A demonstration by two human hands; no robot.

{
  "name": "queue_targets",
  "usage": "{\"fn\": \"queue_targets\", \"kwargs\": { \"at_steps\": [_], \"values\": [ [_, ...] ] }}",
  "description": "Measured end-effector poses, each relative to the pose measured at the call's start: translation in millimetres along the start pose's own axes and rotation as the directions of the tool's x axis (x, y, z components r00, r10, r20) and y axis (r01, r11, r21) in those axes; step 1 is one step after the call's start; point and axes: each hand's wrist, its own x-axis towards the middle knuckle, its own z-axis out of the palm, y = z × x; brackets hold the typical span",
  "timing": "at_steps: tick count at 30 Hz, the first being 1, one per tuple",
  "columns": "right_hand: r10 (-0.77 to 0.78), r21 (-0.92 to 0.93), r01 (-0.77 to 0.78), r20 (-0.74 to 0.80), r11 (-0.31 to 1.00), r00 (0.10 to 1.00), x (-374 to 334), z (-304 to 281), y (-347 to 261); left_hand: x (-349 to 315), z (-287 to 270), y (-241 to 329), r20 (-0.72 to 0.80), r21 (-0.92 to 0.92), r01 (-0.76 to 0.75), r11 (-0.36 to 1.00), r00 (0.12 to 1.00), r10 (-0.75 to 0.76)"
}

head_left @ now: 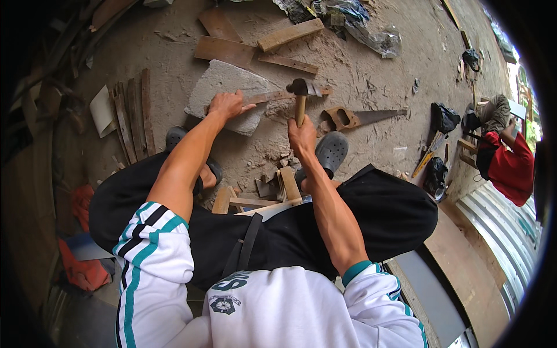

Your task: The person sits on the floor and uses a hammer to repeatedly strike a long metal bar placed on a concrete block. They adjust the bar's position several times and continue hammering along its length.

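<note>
My left hand [228, 105] is closed on a thin wooden strip [271, 96], which lies across a rough pale block [203, 87] and sticks out past its right side. My right hand [301, 136] grips a claw hammer [300, 107] by its wooden handle. From this view the hammer's dark head overlaps the strip's right part; I cannot tell whether they touch. Just right of the hammer, a handsaw [371, 116] with a wooden handle rests on the ground.
Boards [223, 51] and a thick wood piece [290, 35] lie beyond the block. Several narrow strips [132, 116] are at the left. Short offcuts [288, 182] sit between my feet. Crumpled plastic [377, 39] lies far off. A person in red [510, 165] is at the right.
</note>
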Motion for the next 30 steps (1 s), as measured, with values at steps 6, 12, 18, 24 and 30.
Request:
{"fn": "queue_targets", "kwargs": {
  "at_steps": [6, 12, 18, 24, 30],
  "values": [
    [-0.152, 0.099, 0.164, -0.121, 0.981, 0.981, -5, 14, -9, 0, -4, 2, 0.006, 0.009, 0.008, 1.0, 1.0, -0.008],
    [0.017, 0.025, -0.018, 0.044, 1.0, 0.999, 17, 26, 1, 0, 6, 2, -0.016, -0.027, 0.016, 1.0, 1.0, -0.017],
    [-0.097, -0.001, 0.098, -0.068, 0.995, 0.993, -3, 27, 10, -2, -6, 6, 0.011, -0.029, 0.022, 0.999, 1.0, -0.022],
    [0.061, 0.073, -0.063, 0.034, 0.995, 0.998, 17, 16, 12, -2, -1, 3, -0.006, -0.048, 0.019, 0.999, 1.0, -0.02],
    [0.127, 0.098, -0.136, 0.098, 0.986, 0.987, 8, 12, 11, -2, -7, 10, 0.01, -0.045, 0.019, 0.999, 1.0, -0.018]
  ]
}}
